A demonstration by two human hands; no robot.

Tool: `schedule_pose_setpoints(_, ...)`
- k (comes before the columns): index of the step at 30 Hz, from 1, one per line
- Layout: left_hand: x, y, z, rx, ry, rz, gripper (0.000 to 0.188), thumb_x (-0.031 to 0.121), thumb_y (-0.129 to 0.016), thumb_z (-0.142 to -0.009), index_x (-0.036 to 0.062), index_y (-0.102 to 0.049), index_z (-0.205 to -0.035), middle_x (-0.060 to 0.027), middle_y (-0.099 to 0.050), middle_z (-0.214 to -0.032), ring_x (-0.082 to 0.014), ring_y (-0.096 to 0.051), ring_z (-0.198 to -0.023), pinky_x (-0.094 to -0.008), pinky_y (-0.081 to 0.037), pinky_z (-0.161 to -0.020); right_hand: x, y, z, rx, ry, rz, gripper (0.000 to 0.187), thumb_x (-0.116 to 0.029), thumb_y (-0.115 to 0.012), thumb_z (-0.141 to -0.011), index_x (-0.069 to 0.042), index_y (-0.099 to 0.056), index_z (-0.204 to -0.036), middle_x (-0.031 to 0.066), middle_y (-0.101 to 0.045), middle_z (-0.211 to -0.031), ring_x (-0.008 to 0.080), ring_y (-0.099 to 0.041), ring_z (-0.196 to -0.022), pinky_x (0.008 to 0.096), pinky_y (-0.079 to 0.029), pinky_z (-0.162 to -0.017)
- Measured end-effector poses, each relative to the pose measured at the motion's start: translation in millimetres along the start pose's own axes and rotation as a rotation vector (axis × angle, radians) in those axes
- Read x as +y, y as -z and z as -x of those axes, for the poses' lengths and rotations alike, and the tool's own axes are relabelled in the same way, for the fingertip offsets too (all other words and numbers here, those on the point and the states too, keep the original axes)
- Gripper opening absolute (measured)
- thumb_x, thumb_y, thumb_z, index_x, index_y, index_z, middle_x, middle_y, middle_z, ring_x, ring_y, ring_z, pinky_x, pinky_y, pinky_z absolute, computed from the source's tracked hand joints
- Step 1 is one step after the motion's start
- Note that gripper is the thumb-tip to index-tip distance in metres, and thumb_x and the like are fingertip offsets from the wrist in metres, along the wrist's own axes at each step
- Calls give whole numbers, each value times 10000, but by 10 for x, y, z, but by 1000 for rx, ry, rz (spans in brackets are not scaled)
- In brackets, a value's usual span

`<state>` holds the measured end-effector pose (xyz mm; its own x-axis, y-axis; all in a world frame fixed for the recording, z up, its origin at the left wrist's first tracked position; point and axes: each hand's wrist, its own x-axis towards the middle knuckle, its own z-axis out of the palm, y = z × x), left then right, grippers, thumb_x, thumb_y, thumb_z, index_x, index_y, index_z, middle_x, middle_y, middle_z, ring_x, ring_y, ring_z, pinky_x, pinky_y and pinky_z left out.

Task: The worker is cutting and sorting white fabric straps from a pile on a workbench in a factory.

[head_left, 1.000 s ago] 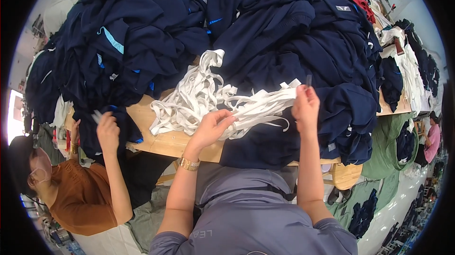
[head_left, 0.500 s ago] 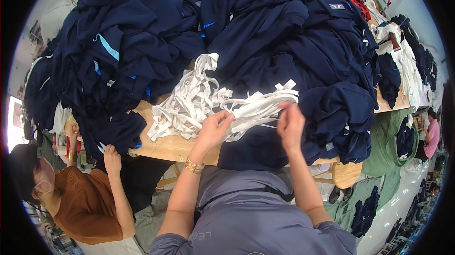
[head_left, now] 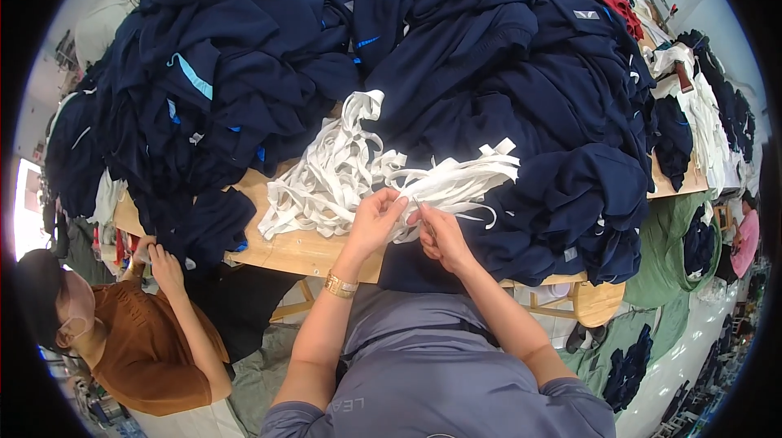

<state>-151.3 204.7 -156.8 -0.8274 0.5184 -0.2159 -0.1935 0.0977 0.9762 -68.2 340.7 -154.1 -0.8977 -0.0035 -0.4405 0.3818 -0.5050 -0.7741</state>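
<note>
My left hand (head_left: 376, 218), a gold watch at its wrist, pinches white elastic strips (head_left: 460, 177) at the near end of their bundle. The strips fan out to the right over navy cloth. Close beside it, my right hand (head_left: 444, 238) is closed around a small pointed metal tool (head_left: 418, 205) that looks like thread snips. The tool's tip is at the strips by my left fingertips; whether its blades are apart is too small to tell. A tangled heap of white strips (head_left: 326, 181) lies just left of the bundle, on the wooden table (head_left: 305, 255).
Navy garments (head_left: 489, 55) are piled high across the table's back and right, with another heap (head_left: 220, 39) on the left. At the left, a co-worker in a brown top (head_left: 155, 340) handles navy cloth. A wooden stool (head_left: 599, 301) and a green sack (head_left: 676, 250) stand at the right.
My right hand has come left and nearer, from the far end of the strips to beside my left hand. The co-worker's hands have moved left and closer together.
</note>
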Motion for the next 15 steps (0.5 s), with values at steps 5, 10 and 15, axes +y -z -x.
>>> schedule_pose_setpoints(5,37,2,-5,4,94,173,153,190,-576,-884,37,-575,-875,84,-444,-585,4,-330,-480,-164,-255,-436,19,9,3,-6,-32,-31,394,-374,-397,-944,-16,-533,-851,-30,-343,-480,45,-254,-311,187,-193,-307)
schedule_pose_setpoints(10,56,-36,4,-51,69,81,144,194,-569,-889,51,-578,-876,83,-448,-588,6,-327,-475,-166,-244,-425,-9,-8,-21,-10,-7,-45,397,-386,-409,-939,-21,-529,-837,-33,-333,-467,45,-246,-304,188,-183,-303)
schedule_pose_setpoints(15,45,-60,17,-83,39,105,130,188,-577,-881,65,-565,-842,83,-453,-590,9,-327,-474,-165,-240,-425,7,0,-34,-11,10,-19,378,-378,-430,-935,-45,-499,-771,-43,-301,-441,41,-230,-300,196,-164,-297)
